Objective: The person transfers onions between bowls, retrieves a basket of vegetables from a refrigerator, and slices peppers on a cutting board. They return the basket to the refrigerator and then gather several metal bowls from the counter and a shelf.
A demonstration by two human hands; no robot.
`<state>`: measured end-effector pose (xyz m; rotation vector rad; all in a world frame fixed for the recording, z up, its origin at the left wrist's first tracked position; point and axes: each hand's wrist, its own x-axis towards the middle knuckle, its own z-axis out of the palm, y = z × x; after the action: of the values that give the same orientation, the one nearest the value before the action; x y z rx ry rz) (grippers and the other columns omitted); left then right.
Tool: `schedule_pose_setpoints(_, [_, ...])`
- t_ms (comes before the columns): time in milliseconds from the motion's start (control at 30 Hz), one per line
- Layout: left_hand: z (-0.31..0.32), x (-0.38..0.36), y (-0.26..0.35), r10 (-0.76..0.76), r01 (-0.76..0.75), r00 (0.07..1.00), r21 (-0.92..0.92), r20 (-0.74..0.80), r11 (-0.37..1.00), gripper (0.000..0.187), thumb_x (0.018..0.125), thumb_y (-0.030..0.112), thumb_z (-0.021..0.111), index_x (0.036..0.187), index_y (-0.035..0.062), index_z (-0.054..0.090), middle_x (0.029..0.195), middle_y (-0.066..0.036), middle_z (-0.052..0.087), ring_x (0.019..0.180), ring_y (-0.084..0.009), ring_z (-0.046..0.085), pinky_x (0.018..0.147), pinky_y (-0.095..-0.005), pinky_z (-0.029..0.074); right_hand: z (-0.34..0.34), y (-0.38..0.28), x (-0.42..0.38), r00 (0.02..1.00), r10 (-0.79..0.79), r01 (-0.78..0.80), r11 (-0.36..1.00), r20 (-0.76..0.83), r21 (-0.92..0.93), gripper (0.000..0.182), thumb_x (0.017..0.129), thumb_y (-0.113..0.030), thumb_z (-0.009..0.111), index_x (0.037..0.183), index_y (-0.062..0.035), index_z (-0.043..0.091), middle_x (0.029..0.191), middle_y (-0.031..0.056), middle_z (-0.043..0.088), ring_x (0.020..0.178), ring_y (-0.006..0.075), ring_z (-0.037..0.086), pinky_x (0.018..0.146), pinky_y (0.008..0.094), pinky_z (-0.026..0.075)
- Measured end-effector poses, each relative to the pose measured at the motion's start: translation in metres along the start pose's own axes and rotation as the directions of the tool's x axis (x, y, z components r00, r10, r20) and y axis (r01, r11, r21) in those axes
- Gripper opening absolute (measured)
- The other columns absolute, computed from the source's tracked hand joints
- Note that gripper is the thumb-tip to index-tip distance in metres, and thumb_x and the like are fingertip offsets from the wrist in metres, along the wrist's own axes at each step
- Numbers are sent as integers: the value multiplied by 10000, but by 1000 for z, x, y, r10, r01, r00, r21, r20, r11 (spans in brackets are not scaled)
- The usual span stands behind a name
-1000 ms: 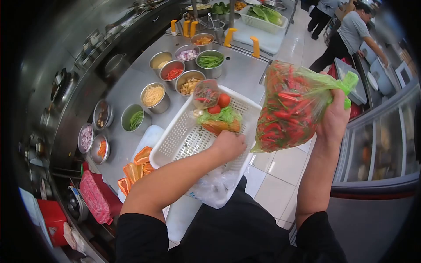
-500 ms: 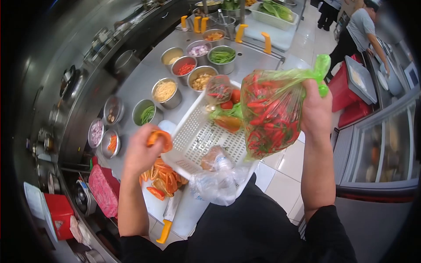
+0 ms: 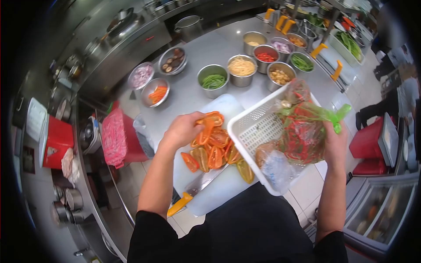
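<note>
My left hand (image 3: pixel 184 129) is closed on a cut piece of orange bell pepper (image 3: pixel 213 118), at the top of a pile of pepper pieces (image 3: pixel 215 155). The pile lies on a white cutting board (image 3: pixel 193 206), with a yellow-handled knife (image 3: pixel 180 205) at its near side. My right hand (image 3: pixel 336 142) grips a green-tinted plastic bag of red chilies (image 3: pixel 302 136), which rests in or just over a white perforated basket (image 3: pixel 245 131). Also in the basket are a clear plastic bag (image 3: pixel 280 171) with contents I cannot make out and a small bag (image 3: pixel 298 90) near the far corner.
Several metal bowls of cut vegetables, including green beans (image 3: pixel 213 81) and carrot strips (image 3: pixel 158 94), stand on the steel table (image 3: pixel 184 105) beyond the board. A red bin (image 3: pixel 125 136) is at the left. On the right are a co-worker (image 3: pixel 405 96) and a glass-topped fridge (image 3: pixel 381 215).
The view has swung to the left. My right hand has lowered the chili bag to the basket, and my left hand has brought the pepper piece onto the pile.
</note>
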<state>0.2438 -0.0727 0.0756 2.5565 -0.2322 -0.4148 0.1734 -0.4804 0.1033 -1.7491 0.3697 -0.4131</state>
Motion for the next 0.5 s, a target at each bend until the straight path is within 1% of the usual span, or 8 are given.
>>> schedule_pose_setpoints(33, [0,2,-2,5,-9,996,40,85,999,422,890,235,684,1284,92,628,1051,-194,720,959,-381,677,838,-431,542,0,-1,-3,1000,-12,13,999,12,-32,312,922,-172,676,1159,30,653,1018,64,684,917,134,610,831,285,477])
schedule_pose_setpoints(133, [-2,3,-3,58,-57,998,34,-7,998,502,889,294,698,1327,68,605,1081,-188,719,982,-348,683,876,-422,537,-6,-1,-8,998,-14,21,993,59,-120,344,911,-158,688,1184,46,637,1039,85,688,937,144,619,846,298,485])
schedule_pose_setpoints(233, [-15,-10,36,64,-66,998,-272,-17,960,622,892,364,697,1372,-2,548,1179,-226,685,1016,-342,682,934,-422,519,-18,6,-11,988,-84,115,957,127,-268,353,925,-127,674,1232,40,623,1099,80,676,999,142,610,909,293,471])
schedule_pose_setpoints(300, [1,-13,66,73,-69,997,-249,8,966,708,897,389,692,1416,-42,478,1235,-258,651,1069,-357,668,970,-424,504,-20,8,-17,982,-163,188,902,97,-387,388,907,-131,697,1244,43,618,1095,79,682,1017,152,615,930,306,472])
schedule_pose_setpoints(333, [8,-12,77,76,-70,997,-238,16,969,752,900,402,689,1438,-62,443,1263,-274,634,1095,-365,661,988,-425,496,-16,0,-22,984,-136,169,924,118,-344,431,901,-150,705,1272,45,603,1114,97,678,1030,168,617,943,309,471])
schedule_pose_setpoints(433, [44,22,71,117,-121,991,-86,-58,989,816,912,429,670,1489,-60,363,1294,-316,599,1173,-400,623,1016,-424,482,-19,1,-31,962,-235,273,860,140,-432,498,907,-141,692,1346,42,545,1215,138,641,1110,192,602,996,333,453])
schedule_pose_setpoints(467, [47,27,71,103,-101,995,-139,3,985,812,919,449,654,1492,-47,362,1299,-299,603,1223,-402,594,1029,-425,475,-26,25,-31,945,-316,313,805,83,-504,665,887,-266,731,1421,31,469,1400,195,514,1273,257,526,1079,377,398])
schedule_pose_setpoints(500, [49,29,71,93,-91,996,-159,2,983,780,923,445,649,1478,-38,388,1288,-291,613,1213,-398,601,1024,-425,477,-29,25,-41,926,-371,350,785,65,-511,721,852,-317,759,1412,36,474,1435,216,467,1325,308,461,1109,410,354])
